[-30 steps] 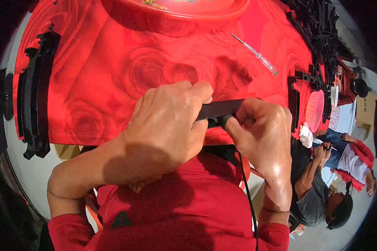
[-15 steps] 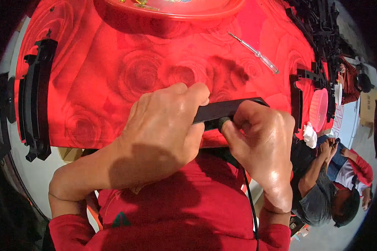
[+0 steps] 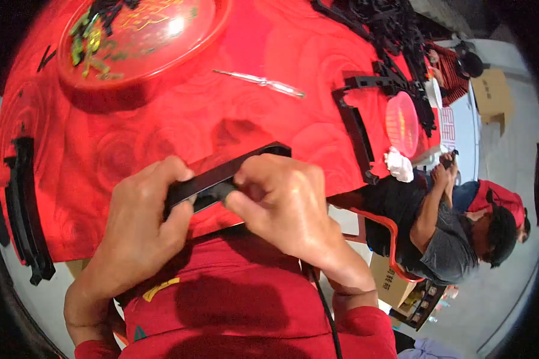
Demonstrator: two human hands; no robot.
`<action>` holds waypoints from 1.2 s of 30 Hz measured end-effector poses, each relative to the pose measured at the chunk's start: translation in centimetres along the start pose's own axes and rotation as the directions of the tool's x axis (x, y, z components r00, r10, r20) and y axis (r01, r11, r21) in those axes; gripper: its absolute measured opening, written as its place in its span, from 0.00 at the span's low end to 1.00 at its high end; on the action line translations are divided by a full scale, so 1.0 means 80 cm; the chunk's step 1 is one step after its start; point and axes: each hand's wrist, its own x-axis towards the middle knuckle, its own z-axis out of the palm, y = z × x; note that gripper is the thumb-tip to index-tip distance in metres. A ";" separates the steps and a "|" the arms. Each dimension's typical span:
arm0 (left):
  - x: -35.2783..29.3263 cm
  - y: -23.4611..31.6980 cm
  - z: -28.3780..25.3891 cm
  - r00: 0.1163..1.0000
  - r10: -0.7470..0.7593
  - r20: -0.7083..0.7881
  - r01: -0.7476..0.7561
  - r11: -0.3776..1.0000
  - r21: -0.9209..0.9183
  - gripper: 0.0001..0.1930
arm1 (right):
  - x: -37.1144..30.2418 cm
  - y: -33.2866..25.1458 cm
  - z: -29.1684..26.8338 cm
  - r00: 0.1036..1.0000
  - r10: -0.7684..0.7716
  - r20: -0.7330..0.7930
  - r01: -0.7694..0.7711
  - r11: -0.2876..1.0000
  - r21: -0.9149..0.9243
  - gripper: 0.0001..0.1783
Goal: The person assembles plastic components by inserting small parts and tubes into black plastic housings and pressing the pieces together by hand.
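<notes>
Both hands grip one long black plastic strip (image 3: 221, 176) just above the near edge of a table covered in a red rose-patterned cloth (image 3: 161, 119). The left hand (image 3: 144, 230) wraps its fingers around the strip's near end, thumb pressing on top. The right hand (image 3: 284, 200) pinches the middle of the strip with thumb and fingertips, covering much of it. The strip's far end pokes out past the right hand's knuckles.

The strip looks flat, narrow and smooth, with a slight sheen. It seems light and fairly stiff, though thin enough that it may flex or snap if bent hard; holding it at both ends, as here, appears the steadiest way.

Further out, a clear-handled screwdriver (image 3: 263, 84) lies on the cloth. A round red tray (image 3: 209, 24) holding small green and dark pieces sits at the far left. A black frame (image 3: 356, 128) lies to the right, a small red plate (image 3: 401, 122) beyond it, and another black bar (image 3: 27, 209) rests at the table's left edge. A seated person in a grey shirt (image 3: 455, 239) is at the right.
</notes>
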 end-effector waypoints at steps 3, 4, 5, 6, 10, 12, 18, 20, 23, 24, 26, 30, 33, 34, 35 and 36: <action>0.000 0.002 0.002 0.999 -0.053 0.004 0.053 0.998 -0.022 0.10 | -0.011 0.017 -0.008 0.990 -0.077 -0.118 0.087 0.992 0.090 0.08; 0.000 0.004 0.000 0.999 -0.046 0.001 0.046 0.999 -0.019 0.10 | -0.019 0.024 -0.026 0.994 -0.013 -0.112 0.026 0.992 0.122 0.08; 0.000 0.007 -0.002 0.996 -0.088 0.005 0.088 0.996 -0.023 0.10 | -0.030 0.041 -0.032 0.964 0.145 -0.221 -0.110 0.980 0.165 0.09; 0.002 0.010 -0.001 0.992 -0.123 0.018 0.124 0.992 -0.028 0.09 | -0.040 0.060 -0.051 0.908 0.185 -0.376 -0.152 0.982 0.115 0.10; -0.004 0.008 0.003 0.997 -0.076 0.009 0.077 0.997 -0.009 0.09 | -0.083 0.175 -0.088 0.807 0.082 -0.585 -0.440 0.744 -0.503 0.24; -0.003 0.009 0.005 0.997 0.039 -0.068 -0.036 0.998 0.058 0.08 | -0.100 0.212 -0.082 0.827 0.137 -0.546 -0.443 0.756 -0.481 0.26; -0.002 0.012 -0.002 0.990 -0.134 0.032 0.135 0.991 -0.011 0.07 | -0.130 0.197 -0.069 0.815 0.031 -0.579 -0.261 0.911 -0.318 0.25; 0.000 0.012 0.003 0.994 -0.107 0.000 0.107 0.994 -0.016 0.07 | -0.161 0.196 -0.072 0.839 0.109 -0.533 -0.293 0.916 -0.274 0.26; 0.002 0.008 0.005 0.995 -0.099 -0.014 0.098 0.995 -0.033 0.06 | -0.213 0.200 -0.066 0.793 0.033 -0.609 -0.223 0.945 -0.240 0.28; 0.003 0.006 0.004 0.993 -0.120 0.006 0.120 0.992 -0.045 0.05 | -0.240 0.205 -0.066 0.813 0.007 -0.582 -0.234 0.920 -0.315 0.28; 0.004 0.009 0.006 0.996 -0.085 -0.007 0.085 0.996 -0.036 0.05 | -0.305 0.223 -0.059 0.836 0.010 -0.549 -0.252 0.895 -0.368 0.25; 0.002 0.010 -0.001 0.995 -0.100 0.010 0.100 0.991 -0.085 0.05 | -0.477 0.250 -0.025 0.717 0.389 -0.579 -0.627 0.723 -0.290 0.23; -0.006 0.001 -0.003 0.990 -0.139 -0.008 0.138 0.989 -0.050 0.05 | -0.618 0.266 -0.001 0.253 0.813 -0.525 -0.965 0.253 -0.073 0.23; -0.006 0.002 0.000 0.988 -0.151 -0.035 0.149 0.988 -0.041 0.05 | -0.668 0.265 0.006 0.183 0.776 -0.603 -0.982 0.175 -0.073 0.25; 0.000 0.004 0.002 0.997 -0.083 -0.002 0.083 0.994 -0.071 0.05 | -0.730 0.274 0.017 0.016 0.738 -0.675 -0.996 0.075 0.057 0.26; 0.004 0.004 0.000 0.999 -0.013 0.032 0.016 0.995 -0.100 0.05 | -0.754 0.258 0.015 -0.173 0.699 -0.694 -0.978 -0.037 0.206 0.24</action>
